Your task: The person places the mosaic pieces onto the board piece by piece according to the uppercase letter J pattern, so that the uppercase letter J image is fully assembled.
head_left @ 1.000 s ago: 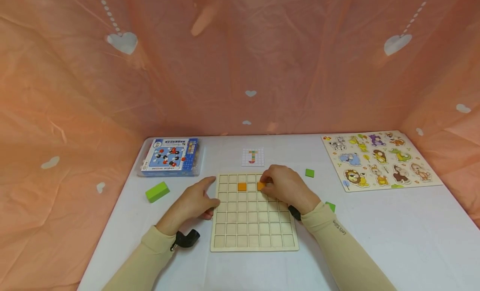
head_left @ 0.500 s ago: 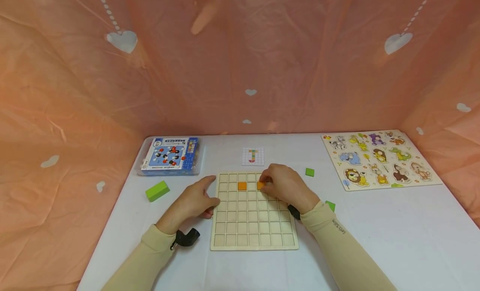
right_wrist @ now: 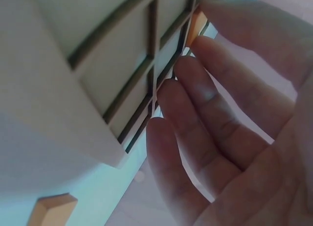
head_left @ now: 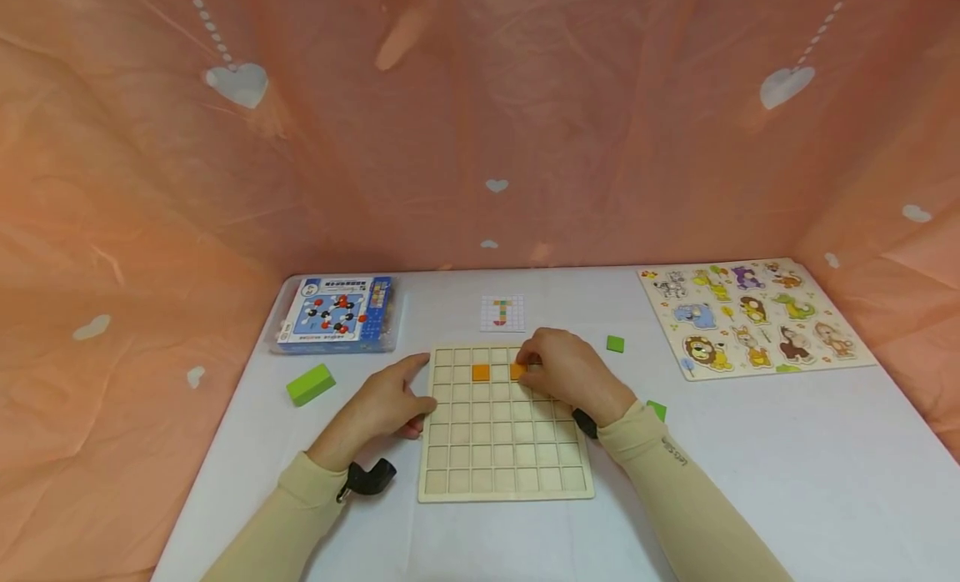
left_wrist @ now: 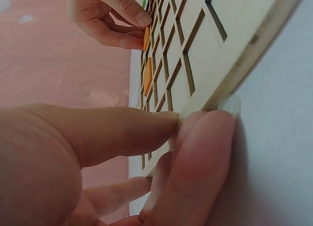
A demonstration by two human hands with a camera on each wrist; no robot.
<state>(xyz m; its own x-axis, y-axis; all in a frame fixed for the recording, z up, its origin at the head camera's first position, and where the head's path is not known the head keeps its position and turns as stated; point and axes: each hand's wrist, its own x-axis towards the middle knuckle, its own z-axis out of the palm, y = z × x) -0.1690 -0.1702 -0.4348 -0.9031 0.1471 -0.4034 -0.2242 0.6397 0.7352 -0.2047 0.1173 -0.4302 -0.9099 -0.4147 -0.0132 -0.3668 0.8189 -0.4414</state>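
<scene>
A pale wooden grid board (head_left: pixel 502 459) lies flat before me. My left hand (head_left: pixel 377 405) grips its left edge, thumb at the rim and curled fingers at the side in the left wrist view; the index finger stretches toward the far-left corner. With thumb and index finger, my right hand (head_left: pixel 576 372) pinches an orange square tile (head_left: pixel 516 372) at a cell in the second row from the far side. Two cells to the left, another orange tile (head_left: pixel 481 373) sits in the same row. The right hand partly covers the held tile; its other fingers hover over the board in the right wrist view.
A small card with a coloured grid pattern (head_left: pixel 502 313) lies beyond the board. Green tiles (head_left: pixel 615 344) rest to the right, one beside the right sleeve. At left are a green block (head_left: pixel 311 385) and a boxed molecule kit (head_left: pixel 335 315). An animal puzzle board (head_left: pixel 757 319) lies far right.
The head view has shifted slightly. Both hands and the tiles keep their places on the board.
</scene>
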